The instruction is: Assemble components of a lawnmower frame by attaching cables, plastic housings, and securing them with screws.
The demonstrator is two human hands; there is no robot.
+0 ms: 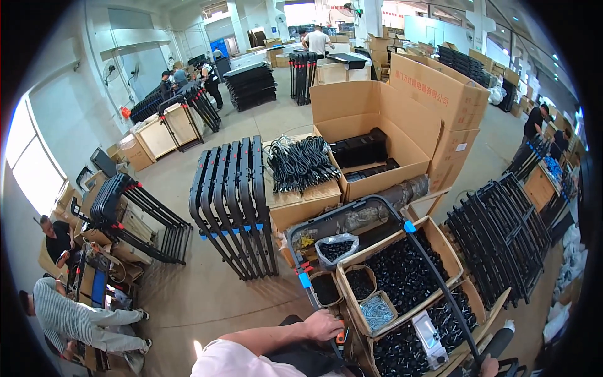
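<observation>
A black bent-tube frame (380, 200) with blue tape pieces arches over the parts boxes before me. My left hand (323, 325) is closed round its left tube, beside an orange-and-black tool (341, 338). At the lower right edge my right hand (488, 366), partly cut off, is closed at the right tube's near end. Beneath the frame, a carton (343, 276) holds black knobs (402, 267), a small box of silvery screws (377, 312) and a box of dark small parts (361, 284). Nearer, black-headed bolts (452, 320) surround a whitish plastic case (429, 339).
Several folded black frames (229, 182) stand ahead left, beside coiled black cables (301, 163) on a carton. A large open carton (377, 116) is behind. Black metal racks (499, 239) lean at right. A person in a striped shirt (63, 311) works at far left.
</observation>
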